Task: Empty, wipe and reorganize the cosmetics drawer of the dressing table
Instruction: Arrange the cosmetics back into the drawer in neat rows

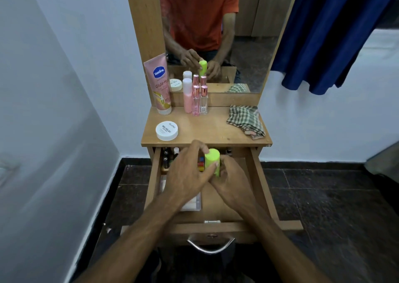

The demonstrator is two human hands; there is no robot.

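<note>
The wooden drawer (260,187) of the dressing table is pulled out toward me. Over it, both hands hold a lime-green bottle (212,160). My left hand (187,175) grips its upper part with thumb and fingers; my right hand (228,181) wraps around its lower part. Small dark bottles (165,157) stand in the drawer's back left corner, and a clear box (192,203) lies under my left wrist. A checked cloth (246,121) lies on the tabletop's right side.
On the tabletop (207,131) stand a pink Vaseline tube (160,84), a pink bottle (187,96), two clear spray bottles (200,100) and a white nail-polish-remover jar (167,130). A mirror (248,34) rises behind. Blue fabric (323,34) hangs at the right. The drawer handle (210,245) faces me.
</note>
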